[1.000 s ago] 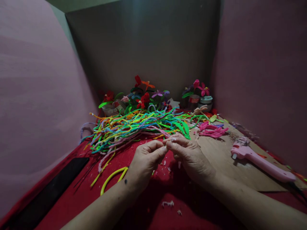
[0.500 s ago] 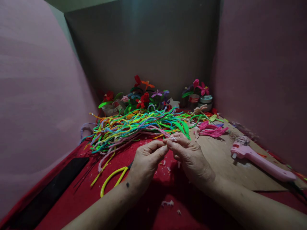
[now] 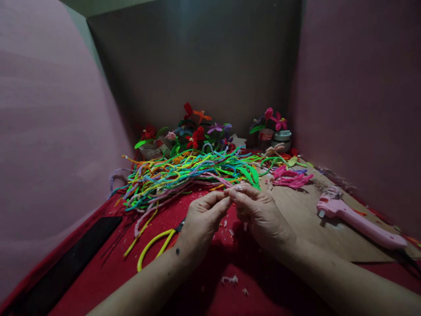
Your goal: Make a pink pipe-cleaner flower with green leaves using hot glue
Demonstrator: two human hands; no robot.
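So, our left hand (image 3: 201,218) and right hand (image 3: 263,215) meet at the fingertips, both curled tight and pinching a small pale bit (image 3: 237,187) over the red cloth (image 3: 210,263). The pipe cleaner pile (image 3: 184,173) sits at 12 o'clock, and the pink glue gun (image 3: 358,221) is at 3, well apart.

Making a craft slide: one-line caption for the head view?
Left hand and right hand pinch a small pale piece beside a pile of colourful fuzzy pipe cleaners.
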